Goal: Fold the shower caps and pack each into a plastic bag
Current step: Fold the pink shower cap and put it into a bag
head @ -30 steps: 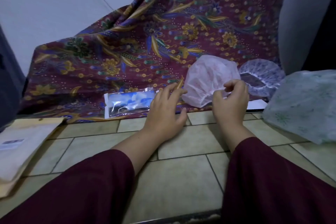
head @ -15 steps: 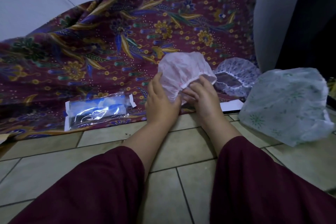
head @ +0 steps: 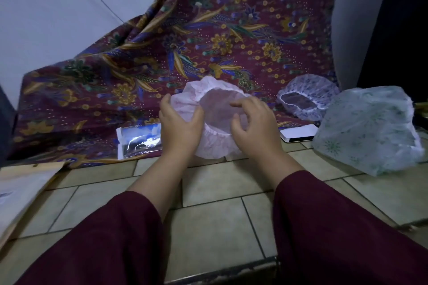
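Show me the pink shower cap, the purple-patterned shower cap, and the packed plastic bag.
pink shower cap (head: 217, 146), head view, lower gathered rim
purple-patterned shower cap (head: 308, 87), head view, top of crown
packed plastic bag (head: 139, 136), head view, middle

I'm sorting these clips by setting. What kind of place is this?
Probably a home, worked on the floor: beige floor tiles, a patterned batik cloth draped against a plain wall, and shower caps lying loose, such as the pale green one.
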